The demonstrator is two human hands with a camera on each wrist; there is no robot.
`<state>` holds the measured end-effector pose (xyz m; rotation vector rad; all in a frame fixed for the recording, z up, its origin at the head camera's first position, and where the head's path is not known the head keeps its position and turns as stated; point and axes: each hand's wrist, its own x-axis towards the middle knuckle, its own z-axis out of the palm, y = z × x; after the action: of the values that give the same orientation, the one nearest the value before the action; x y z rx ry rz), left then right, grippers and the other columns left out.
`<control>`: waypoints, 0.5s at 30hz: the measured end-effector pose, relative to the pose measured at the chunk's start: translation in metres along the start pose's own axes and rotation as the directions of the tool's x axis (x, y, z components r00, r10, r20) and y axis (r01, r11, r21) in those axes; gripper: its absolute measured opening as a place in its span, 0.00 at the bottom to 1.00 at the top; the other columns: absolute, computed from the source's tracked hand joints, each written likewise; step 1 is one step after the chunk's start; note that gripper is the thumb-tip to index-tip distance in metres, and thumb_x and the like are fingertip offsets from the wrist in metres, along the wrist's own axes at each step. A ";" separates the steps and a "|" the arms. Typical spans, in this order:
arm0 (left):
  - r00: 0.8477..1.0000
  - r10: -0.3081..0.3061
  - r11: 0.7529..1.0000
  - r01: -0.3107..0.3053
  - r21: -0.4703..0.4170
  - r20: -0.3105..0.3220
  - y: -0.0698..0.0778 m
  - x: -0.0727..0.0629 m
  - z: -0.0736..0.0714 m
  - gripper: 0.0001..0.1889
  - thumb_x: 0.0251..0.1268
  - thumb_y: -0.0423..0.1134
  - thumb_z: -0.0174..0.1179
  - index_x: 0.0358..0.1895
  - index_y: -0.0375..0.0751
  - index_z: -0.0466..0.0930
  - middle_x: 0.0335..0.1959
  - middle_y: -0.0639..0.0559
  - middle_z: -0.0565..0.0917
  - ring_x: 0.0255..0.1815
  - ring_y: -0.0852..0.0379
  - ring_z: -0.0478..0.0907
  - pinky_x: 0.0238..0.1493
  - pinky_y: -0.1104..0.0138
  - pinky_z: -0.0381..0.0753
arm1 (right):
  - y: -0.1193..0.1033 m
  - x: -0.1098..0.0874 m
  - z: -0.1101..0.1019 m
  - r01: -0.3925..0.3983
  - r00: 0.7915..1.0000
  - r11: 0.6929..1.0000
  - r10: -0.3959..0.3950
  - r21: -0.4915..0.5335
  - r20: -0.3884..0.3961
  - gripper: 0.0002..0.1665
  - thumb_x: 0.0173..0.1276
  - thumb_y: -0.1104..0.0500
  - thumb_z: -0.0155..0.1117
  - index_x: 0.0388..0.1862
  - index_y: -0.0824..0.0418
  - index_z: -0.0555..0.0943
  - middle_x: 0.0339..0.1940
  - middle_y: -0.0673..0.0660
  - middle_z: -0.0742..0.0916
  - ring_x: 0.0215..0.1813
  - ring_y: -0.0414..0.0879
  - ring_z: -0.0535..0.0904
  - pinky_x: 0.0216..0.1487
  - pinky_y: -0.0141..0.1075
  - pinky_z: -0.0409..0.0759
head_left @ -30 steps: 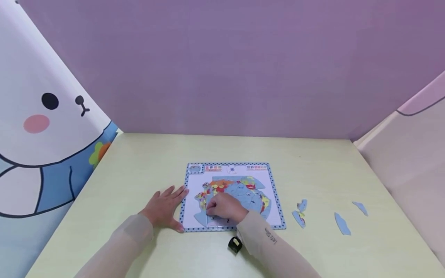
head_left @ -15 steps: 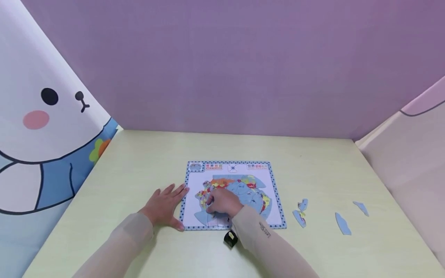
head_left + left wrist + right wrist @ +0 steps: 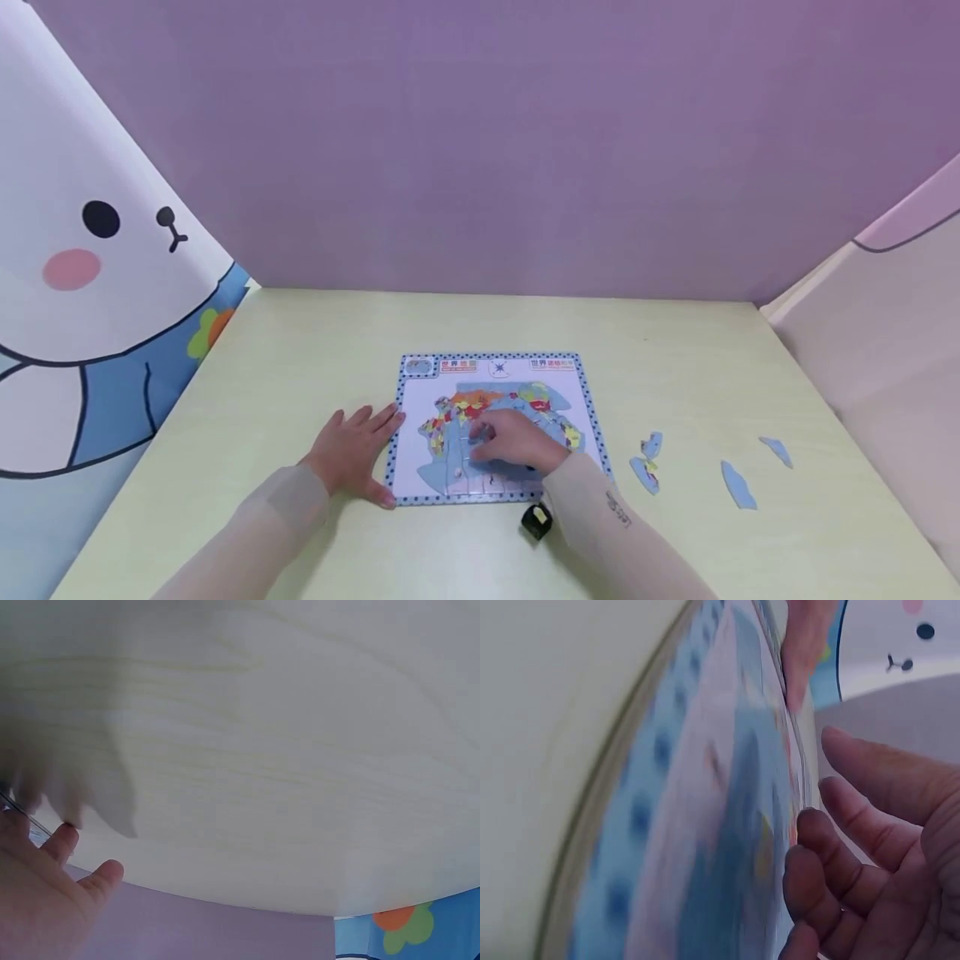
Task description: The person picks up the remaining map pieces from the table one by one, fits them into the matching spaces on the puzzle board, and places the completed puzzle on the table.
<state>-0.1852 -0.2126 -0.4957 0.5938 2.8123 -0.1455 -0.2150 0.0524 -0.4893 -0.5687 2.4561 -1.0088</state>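
A world map puzzle board with a dotted blue border lies on the table. My left hand rests beside its left edge, fingers spread, with fingertips and thumb tip right at the border. Over the lower middle of the map is my right hand, hiding part of it. In the right wrist view the right hand has its thumb apart from loosely bent fingers, with nothing between them. Blue map pieces fill the lower left of the map, just left of the right fingertips.
Loose puzzle pieces lie right of the board: a small group, a longer blue piece and a thin blue piece. A black wrist device shows by the right sleeve. A purple wall stands behind the table.
My right hand has drawn to the right across the map, and its thumb and fingers have parted. More of the lower left pieces shows now. The left hand stays in place.
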 end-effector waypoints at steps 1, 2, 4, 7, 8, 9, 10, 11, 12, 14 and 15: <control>1.000 -0.001 1.000 0.001 0.003 0.003 0.000 0.000 0.000 0.61 0.32 0.74 0.66 0.74 0.45 0.58 0.75 0.49 0.59 0.71 0.36 0.57 0.63 0.36 0.58 | 0.004 -0.004 -0.004 -0.007 1.000 1.000 0.007 -0.006 -0.014 0.11 0.58 0.59 0.71 0.40 0.57 0.83 0.33 0.47 0.83 0.34 0.43 0.75 0.38 0.37 0.75; 1.000 -0.003 1.000 0.003 0.003 0.007 0.000 0.000 0.000 0.61 0.33 0.74 0.66 0.74 0.46 0.58 0.75 0.49 0.59 0.72 0.37 0.56 0.64 0.36 0.58 | 0.009 -0.007 -0.009 -0.015 0.999 1.000 0.014 -0.016 -0.030 0.11 0.57 0.59 0.71 0.40 0.57 0.83 0.33 0.47 0.82 0.33 0.43 0.75 0.37 0.36 0.75; 1.000 -0.008 1.000 0.008 -0.012 0.007 0.000 0.000 0.000 0.61 0.33 0.74 0.66 0.74 0.46 0.57 0.75 0.49 0.58 0.72 0.37 0.55 0.64 0.37 0.57 | 0.017 -0.016 -0.018 -0.038 0.998 0.999 0.036 -0.022 -0.059 0.11 0.57 0.61 0.71 0.39 0.58 0.82 0.31 0.48 0.81 0.33 0.43 0.75 0.36 0.37 0.75; 1.000 -0.006 0.999 0.006 -0.044 -0.002 -0.001 0.000 0.000 0.61 0.34 0.73 0.67 0.75 0.45 0.56 0.75 0.49 0.57 0.73 0.37 0.53 0.65 0.37 0.56 | 0.032 -0.032 -0.033 -0.088 0.991 0.996 0.085 -0.023 -0.107 0.12 0.56 0.63 0.71 0.40 0.59 0.82 0.30 0.49 0.80 0.33 0.44 0.74 0.36 0.37 0.74; 1.000 -0.003 0.998 0.003 -0.058 -0.001 -0.001 0.000 0.000 0.61 0.34 0.73 0.67 0.75 0.45 0.56 0.75 0.49 0.57 0.73 0.37 0.52 0.65 0.37 0.56 | 0.038 -0.038 -0.037 -0.111 0.987 0.994 0.107 -0.026 -0.124 0.12 0.56 0.63 0.71 0.40 0.60 0.82 0.30 0.50 0.80 0.33 0.44 0.73 0.36 0.36 0.73; 1.000 -0.002 0.997 0.002 -0.072 0.001 0.000 0.000 0.000 0.61 0.34 0.72 0.68 0.74 0.44 0.56 0.75 0.48 0.57 0.73 0.37 0.52 0.65 0.36 0.55 | 0.044 -0.044 -0.041 -0.138 0.981 0.990 0.134 -0.022 -0.140 0.12 0.56 0.64 0.71 0.40 0.60 0.82 0.29 0.50 0.80 0.33 0.45 0.73 0.36 0.37 0.73; 1.000 0.001 0.996 -0.001 -0.084 0.002 0.000 -0.001 0.000 0.61 0.34 0.72 0.68 0.74 0.44 0.56 0.75 0.48 0.57 0.73 0.36 0.52 0.65 0.36 0.55 | 0.051 -0.051 -0.045 -0.158 0.976 0.987 0.153 -0.023 -0.157 0.12 0.56 0.64 0.71 0.40 0.60 0.82 0.29 0.51 0.79 0.33 0.45 0.72 0.36 0.36 0.73; 1.000 0.003 0.996 -0.003 -0.092 0.004 0.000 -0.001 0.000 0.61 0.34 0.72 0.68 0.74 0.44 0.56 0.75 0.47 0.57 0.73 0.36 0.52 0.65 0.36 0.55 | 0.057 -0.058 -0.049 -0.181 0.970 0.983 0.176 -0.013 -0.167 0.12 0.56 0.65 0.71 0.40 0.60 0.82 0.29 0.51 0.79 0.34 0.45 0.72 0.36 0.36 0.72; 1.000 0.005 0.995 -0.004 -0.101 0.003 0.000 -0.002 0.000 0.61 0.34 0.71 0.69 0.74 0.43 0.56 0.75 0.47 0.57 0.73 0.36 0.51 0.65 0.36 0.54 | 0.064 -0.064 -0.053 -0.199 0.965 0.980 0.194 -0.011 -0.179 0.12 0.56 0.65 0.70 0.40 0.61 0.82 0.29 0.51 0.79 0.34 0.45 0.72 0.37 0.36 0.72; 1.000 0.008 0.994 -0.008 -0.105 0.004 0.000 -0.002 0.000 0.61 0.34 0.71 0.69 0.74 0.43 0.57 0.75 0.47 0.57 0.73 0.36 0.51 0.65 0.36 0.53 | 0.076 -0.076 -0.060 -0.230 0.955 0.973 0.222 -0.017 -0.197 0.12 0.56 0.66 0.70 0.41 0.62 0.82 0.30 0.52 0.79 0.34 0.45 0.73 0.37 0.37 0.73; 1.000 0.009 0.995 -0.009 -0.102 0.002 0.000 -0.003 0.000 0.61 0.34 0.71 0.69 0.74 0.43 0.57 0.75 0.47 0.58 0.73 0.36 0.51 0.66 0.37 0.53 | 0.081 -0.081 -0.063 -0.234 0.953 0.972 0.225 -0.024 -0.203 0.12 0.56 0.66 0.70 0.41 0.63 0.82 0.30 0.53 0.79 0.34 0.46 0.73 0.36 0.38 0.74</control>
<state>-0.1830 -0.2140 -0.4951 0.5824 2.7941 -0.0011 -0.1975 0.1821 -0.4891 -0.1955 2.6511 -0.9538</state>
